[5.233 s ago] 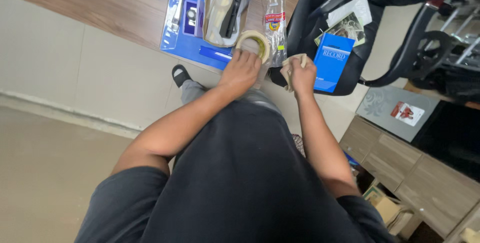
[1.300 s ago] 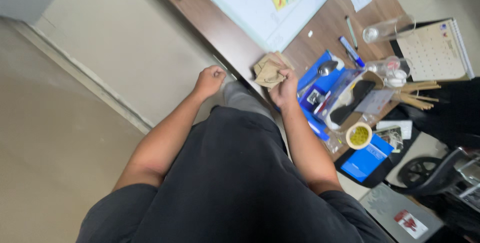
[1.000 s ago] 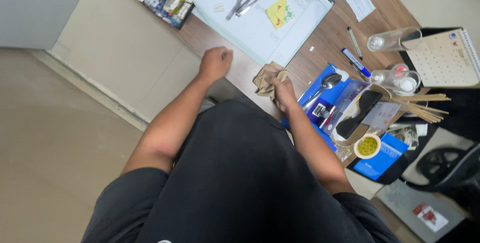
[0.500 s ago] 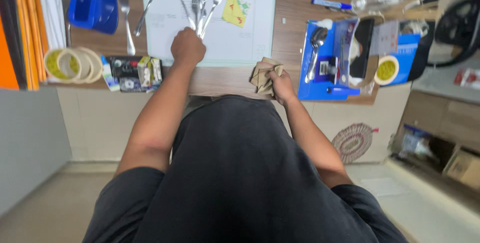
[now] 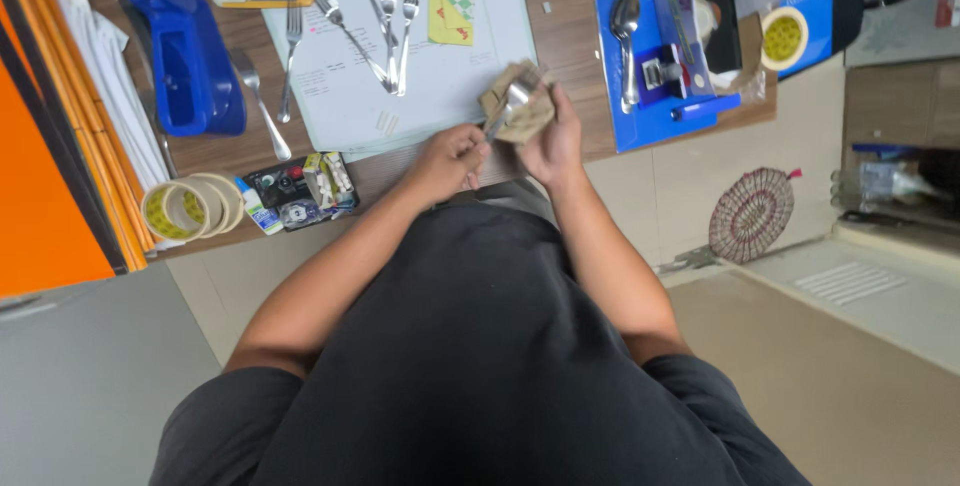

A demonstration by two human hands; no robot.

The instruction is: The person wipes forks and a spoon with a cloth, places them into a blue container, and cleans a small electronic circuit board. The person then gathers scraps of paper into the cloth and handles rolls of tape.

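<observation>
Since half a second ago, left hand (image 5: pixel 450 159) drawn back from the forks (image 5: pixel 385 16) on the white sheet (image 5: pixel 400 66), now closed around a piece of cutlery (image 5: pixel 508 108) by its handle. Right hand (image 5: pixel 553 138) curled round a tan cloth (image 5: pixel 520 106), cutlery head lying against it, above the near edge of the wooden surface (image 5: pixel 560 26). Tape rolls (image 5: pixel 185 208) well left; blue tray (image 5: pixel 650 106) just right.

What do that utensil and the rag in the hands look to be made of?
Utensil: probably polished steel, silvery with a bright glare. Rag: seemingly soft woven cloth, matte tan, crumpled into folds in the right hand. The left hand grips the utensil's handle.
</observation>
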